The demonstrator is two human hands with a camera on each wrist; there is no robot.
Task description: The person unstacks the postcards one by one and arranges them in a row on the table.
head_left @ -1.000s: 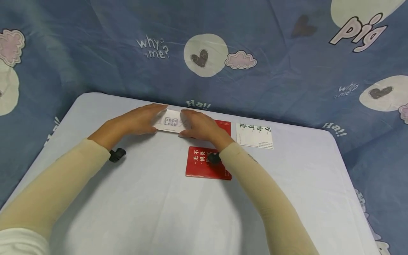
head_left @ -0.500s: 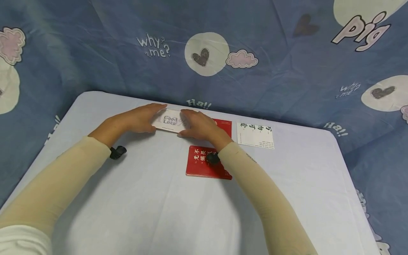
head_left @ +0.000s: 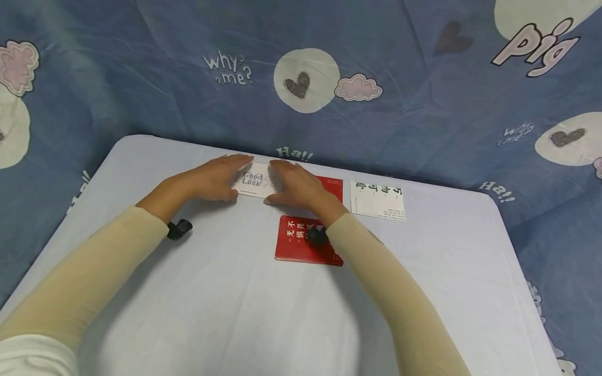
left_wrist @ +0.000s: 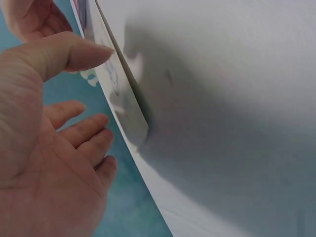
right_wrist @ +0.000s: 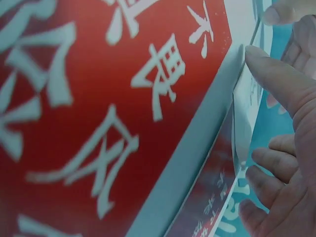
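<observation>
White card (head_left: 254, 180) marked "Good Luck" lies by the far edge of the table (head_left: 211, 303), between both hands, face up. The left wrist view shows a dark shadow along its near edge; can't tell whether that edge is raised.

Left hand (head_left: 211, 178) at the card's left end: thumb and fingers spread wide across it, thumb tip at the near edge, other fingers loose past the far side. Right hand (head_left: 301, 187) mirrors this at the right end, also wide, fingers relaxed. No firm grip seen; can't tell how hard either hand touches.

Far red card (head_left: 333, 187) sits just right of the white one, partly hidden by the right hand; touching or apart, can't tell. Lettered white card (head_left: 378, 201) is right of that, small gap between, its writing upside down to the wearer. Near red card (head_left: 301, 240) lies closer to the wearer, partly under the right wrist camera (head_left: 317, 236) in the head view.

Step in hand, judged: placing or straightening the Good Luck card at the left of the back row. From here the move calls for light, even contact at both ends, then lifting the fingers clear without dragging it.
</observation>
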